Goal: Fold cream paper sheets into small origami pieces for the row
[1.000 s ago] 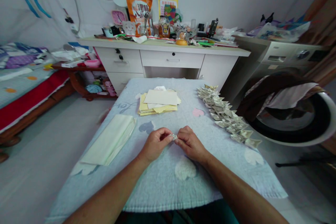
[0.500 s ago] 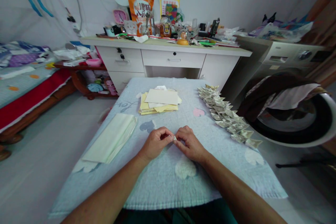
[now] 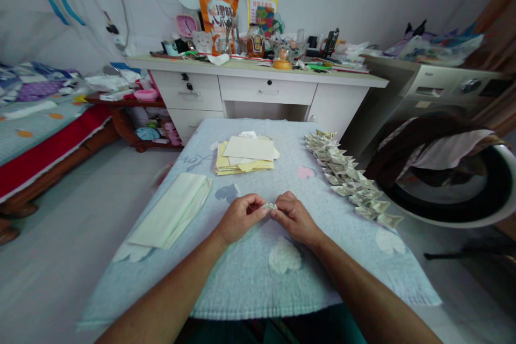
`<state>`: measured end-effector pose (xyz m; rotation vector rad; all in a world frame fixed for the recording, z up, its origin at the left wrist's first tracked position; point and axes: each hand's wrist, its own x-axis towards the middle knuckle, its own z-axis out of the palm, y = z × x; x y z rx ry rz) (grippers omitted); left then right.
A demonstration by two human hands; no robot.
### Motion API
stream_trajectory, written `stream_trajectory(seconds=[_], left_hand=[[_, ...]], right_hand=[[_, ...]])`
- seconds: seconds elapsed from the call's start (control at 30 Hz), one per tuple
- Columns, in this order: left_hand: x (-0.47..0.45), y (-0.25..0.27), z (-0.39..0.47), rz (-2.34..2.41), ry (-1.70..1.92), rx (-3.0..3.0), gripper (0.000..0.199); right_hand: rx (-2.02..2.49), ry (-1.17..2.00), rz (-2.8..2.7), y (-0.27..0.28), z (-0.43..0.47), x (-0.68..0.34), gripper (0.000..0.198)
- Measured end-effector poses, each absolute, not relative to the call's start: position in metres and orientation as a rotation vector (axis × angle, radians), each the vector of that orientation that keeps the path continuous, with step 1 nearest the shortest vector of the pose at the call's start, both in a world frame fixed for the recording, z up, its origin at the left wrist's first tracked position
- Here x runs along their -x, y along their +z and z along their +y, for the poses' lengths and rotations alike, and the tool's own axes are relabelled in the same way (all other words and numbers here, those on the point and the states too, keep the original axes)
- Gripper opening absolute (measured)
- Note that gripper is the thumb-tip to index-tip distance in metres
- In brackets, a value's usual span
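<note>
Between my two hands is a small piece of folded paper (image 3: 270, 206), pale and mostly covered by my fingers. My left hand (image 3: 242, 217) pinches its left end between thumb and fingertips. The fingers of my right hand (image 3: 296, 219) are closed on the right end. Both hands are low over the cloth-covered table (image 3: 242, 285). Beyond them sits a stack of yellow and cream paper sheets (image 3: 248, 150). Along the table's right side runs a row of folded paper pieces (image 3: 350, 177) with pointed tips, set close against one another.
A folded pale green sheet (image 3: 171, 212) lies on the left of the table. Behind stands a white desk (image 3: 197, 86) crowded with jars and small items. To the right, a washing machine (image 3: 439, 86) has its door open with clothes hanging out. A bed (image 3: 52, 123) is at left.
My hands have drawn slightly apart, the right one moving a little to the right. More of the folded paper shows between my fingertips.
</note>
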<state>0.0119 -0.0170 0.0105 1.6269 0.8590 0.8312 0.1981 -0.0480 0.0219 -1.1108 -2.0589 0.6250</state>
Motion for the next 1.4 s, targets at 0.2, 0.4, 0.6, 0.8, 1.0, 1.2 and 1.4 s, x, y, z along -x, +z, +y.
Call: stream_trajectory(seconds=[0.2,0.4,0.6,0.8,1.0,1.2,1.4], left_hand=[[-0.0098,0.0144,-0.0166,0.929,0.839,-1.718,0.020],[-0.0112,0.0158,-0.0173,0.931,0.858,-1.666,0.021],[-0.0113,0.0120,-0.0172,0.894,0.845,-1.701,0.020],[-0.0136,0.0135,-0.0189,0.907,0.827,-1.708,0.019],[-0.0119,0.0137,-0.0188,0.917,0.848,-1.748,0.018],[-0.0114,0.0129,-0.0170,0.880,0.874,-1.701,0.021],[-0.0142,0.0107,-0.0179,0.878,0.858,-1.649,0.022]], right_hand=[[1.141,0.614,-2.060,0.0181,-0.0501,-0.1981,0.046],[1.181,0.585,-2.047,0.0177,-0.0504,-0.1965,0.038],[1.142,0.597,-2.047,0.0206,-0.0489,-0.1966,0.045],[1.151,0.583,-2.079,0.0191,-0.0502,-0.1947,0.041],[1.158,0.587,-2.130,0.0190,-0.0519,-0.1933,0.032],[1.139,0.614,-2.123,0.0167,-0.0510,-0.1951,0.037],[1.111,0.652,-2.105,0.0208,-0.0506,-0.1943,0.047]])
